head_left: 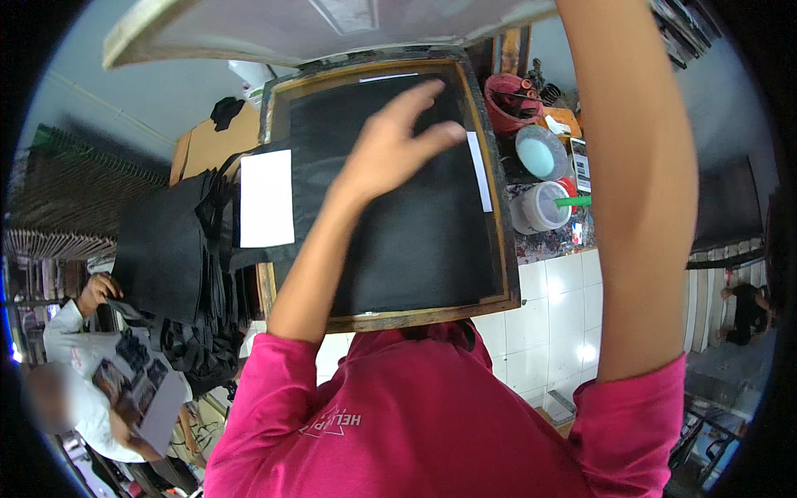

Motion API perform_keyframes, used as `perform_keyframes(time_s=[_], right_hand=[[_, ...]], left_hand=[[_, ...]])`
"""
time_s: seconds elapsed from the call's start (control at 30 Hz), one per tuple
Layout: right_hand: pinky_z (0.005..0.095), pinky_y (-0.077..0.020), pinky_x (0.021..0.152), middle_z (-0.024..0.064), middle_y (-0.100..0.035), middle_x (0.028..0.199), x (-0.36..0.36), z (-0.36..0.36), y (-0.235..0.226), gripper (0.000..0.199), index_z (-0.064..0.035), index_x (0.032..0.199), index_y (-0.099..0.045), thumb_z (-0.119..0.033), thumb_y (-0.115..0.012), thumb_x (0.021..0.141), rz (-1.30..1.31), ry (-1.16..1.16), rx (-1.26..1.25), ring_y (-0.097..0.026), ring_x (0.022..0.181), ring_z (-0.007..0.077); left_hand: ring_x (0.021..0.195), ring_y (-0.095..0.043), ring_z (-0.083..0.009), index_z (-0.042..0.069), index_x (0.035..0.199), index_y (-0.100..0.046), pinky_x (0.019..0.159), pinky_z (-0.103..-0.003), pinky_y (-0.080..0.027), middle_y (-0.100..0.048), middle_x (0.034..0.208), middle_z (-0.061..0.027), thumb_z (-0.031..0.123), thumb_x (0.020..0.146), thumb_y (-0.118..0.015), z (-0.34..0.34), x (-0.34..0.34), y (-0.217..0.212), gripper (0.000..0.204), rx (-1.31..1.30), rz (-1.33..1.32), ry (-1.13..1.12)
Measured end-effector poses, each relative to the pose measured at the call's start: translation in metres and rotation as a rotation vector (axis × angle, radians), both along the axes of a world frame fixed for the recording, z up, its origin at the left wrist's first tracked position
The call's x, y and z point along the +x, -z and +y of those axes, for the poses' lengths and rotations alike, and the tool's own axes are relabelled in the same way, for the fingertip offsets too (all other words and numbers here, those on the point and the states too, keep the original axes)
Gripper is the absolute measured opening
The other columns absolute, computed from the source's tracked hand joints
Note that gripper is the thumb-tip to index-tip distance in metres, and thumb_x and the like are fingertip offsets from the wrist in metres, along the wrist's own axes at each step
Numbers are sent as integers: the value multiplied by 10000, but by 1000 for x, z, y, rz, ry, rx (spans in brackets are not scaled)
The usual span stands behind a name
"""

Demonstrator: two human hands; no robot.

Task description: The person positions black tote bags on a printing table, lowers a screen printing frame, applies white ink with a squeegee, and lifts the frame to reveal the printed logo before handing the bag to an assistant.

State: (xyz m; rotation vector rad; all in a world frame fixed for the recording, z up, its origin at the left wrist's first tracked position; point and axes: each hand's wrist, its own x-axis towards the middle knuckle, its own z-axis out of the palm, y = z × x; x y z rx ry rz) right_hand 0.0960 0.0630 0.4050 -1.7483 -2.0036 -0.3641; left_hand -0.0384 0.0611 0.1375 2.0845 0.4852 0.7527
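Observation:
My left hand [392, 148], slightly blurred, is over a flat black fabric bag [415, 241], thumb and fingers spread and nothing held. I cannot tell whether it touches the cloth. The bag lies within a wooden-edged board [415, 316]. A white sheet [266, 199] covers its left side, and a white strip [480, 172] runs along its right edge. Above the far end, a large pale framed panel [249, 37] is tilted up. My right forearm [631, 183] stretches up past the top edge, so the right hand is out of sight.
Piled black bags [162, 241] hang at the left, near a co-worker [91, 390] whose hand touches them. On the right a stained side table holds a pink basin [504, 112], a bowl of pale blue stuff [538, 156] and a white tub [531, 212] with a green handle.

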Motion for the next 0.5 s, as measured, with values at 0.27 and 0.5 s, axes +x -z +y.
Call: perform_keyframes(time_s=[0.27, 0.5], right_hand=[[491, -516, 771, 193, -680, 984, -70, -142, 197, 330, -3, 1063, -650, -277, -732, 899, 301, -47, 29, -659, 891, 410], [421, -500, 749, 116, -607, 823, -92, -166, 297, 100, -55, 932, -588, -135, -619, 881, -3, -140, -123, -607, 796, 304]], left_hand=[[864, -757, -312, -98, 1046, -670, 764, -404, -636, -725, 1030, -297, 333, 1011, -635, -118, -190, 16, 433, -992, -338, -157], [1080, -724, -338, -92, 1053, -683, 937, -411, -607, -707, 1155, -284, 161, 1008, -629, -164, -193, 87, 263, -1412, -413, -334]])
